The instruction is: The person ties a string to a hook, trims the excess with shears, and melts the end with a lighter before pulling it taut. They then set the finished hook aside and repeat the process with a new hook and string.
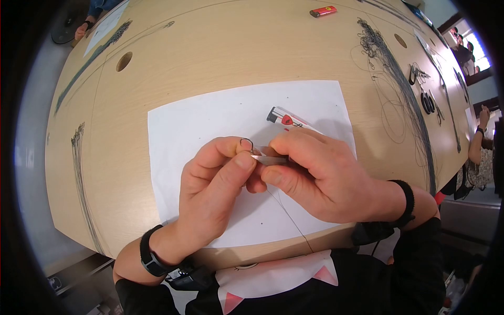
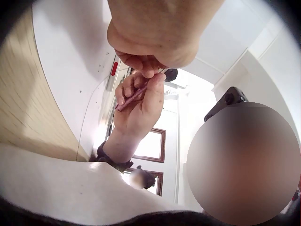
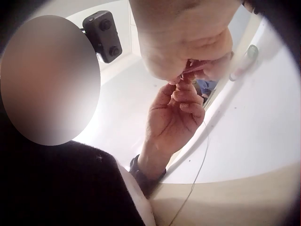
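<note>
Over a white paper sheet (image 1: 181,131), both hands meet in the head view. My left hand (image 1: 207,186) pinches a small dark fish hook (image 1: 247,142) between thumb and forefinger, its bend showing above the fingertips. My right hand (image 1: 328,176) grips a slim tool with a pointed metal tip (image 1: 265,159), which reaches the left fingertips. In the left wrist view the tool's body (image 2: 134,97) looks pinkish and lies across the right fingers. A thin dark line (image 1: 291,220) runs from below the hands to the table's near edge. The fingers hide much of the hook and tool.
A white-and-red tube with a dark end (image 1: 283,116) lies behind the right hand. Bundles of hooked lines lie right (image 1: 407,86) and left (image 1: 79,173). A red lighter (image 1: 323,11) is at the back, black-handled scissors (image 1: 428,103) far right. Other people sit around the table.
</note>
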